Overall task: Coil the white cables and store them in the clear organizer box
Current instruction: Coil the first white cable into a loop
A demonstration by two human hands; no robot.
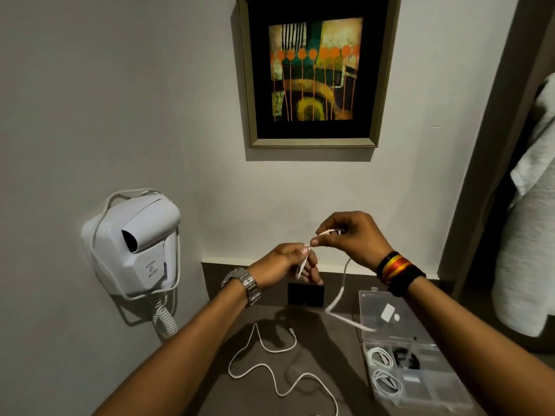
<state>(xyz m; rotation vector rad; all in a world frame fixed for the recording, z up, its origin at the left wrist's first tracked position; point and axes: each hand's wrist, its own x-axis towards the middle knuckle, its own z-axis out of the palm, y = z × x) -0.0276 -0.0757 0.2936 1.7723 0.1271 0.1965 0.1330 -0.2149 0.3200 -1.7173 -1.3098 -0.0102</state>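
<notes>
My left hand [289,262] and my right hand [351,235] are raised above the dark counter, both pinching one white cable [341,292]. Small loops sit between my fingers and the cable's tail hangs down toward the clear organizer box [420,388]. The box lies open at the right, its lid [387,298] tipped back. Two coiled white cables [381,355] and a black coil rest in its compartments. A second white cable [270,367] lies loose and wavy on the counter in front of me.
A white wall-mounted hair dryer [135,244] with a curly cord hangs at the left. A small black object [306,294] stands at the back of the counter [324,349]. A framed picture [312,70] hangs above. A white towel [528,235] hangs at the right.
</notes>
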